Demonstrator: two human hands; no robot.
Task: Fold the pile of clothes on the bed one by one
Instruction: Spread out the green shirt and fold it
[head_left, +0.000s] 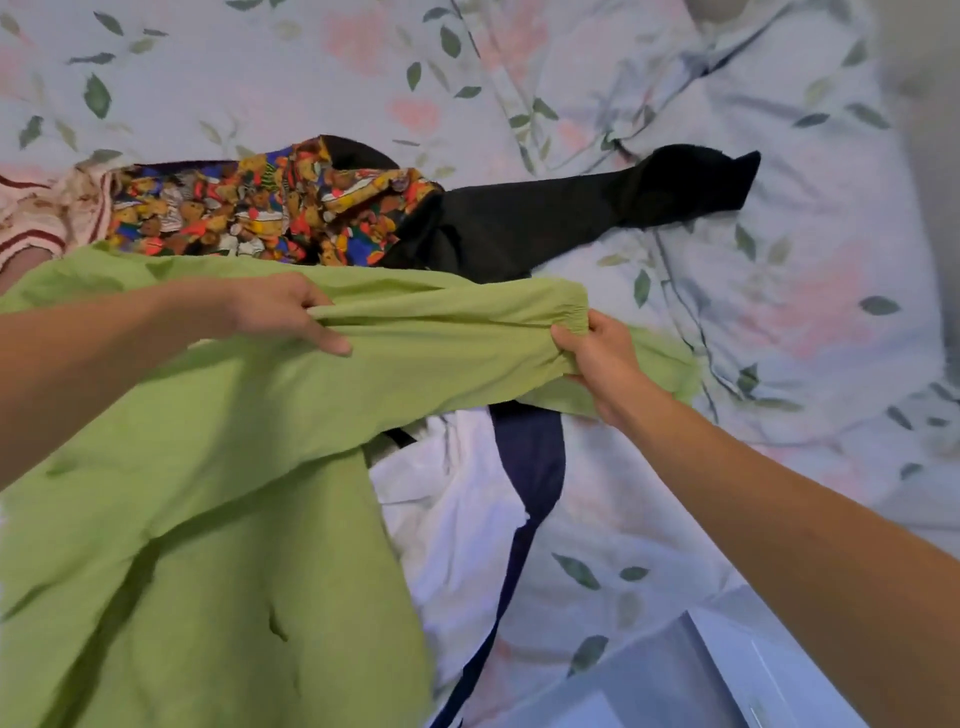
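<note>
A light green garment (208, 493) spreads over the lower left of the bed, one long sleeve stretched out to the right. My left hand (280, 312) pinches that sleeve near its middle. My right hand (597, 358) grips the gathered cuff at the sleeve's end. Behind the green garment lies the pile: a bright teddy-bear print garment (260, 208), a black garment (545, 218) reaching right, and a pink striped garment (36, 218) at the far left. A white garment with a navy stripe (467, 509) lies partly under the green one.
The bed carries a pale floral sheet (779, 312) with green leaves and pink blooms, rumpled on the right. A pale grey-blue box or furniture corner (727, 675) shows at the lower right, beside the bed's edge.
</note>
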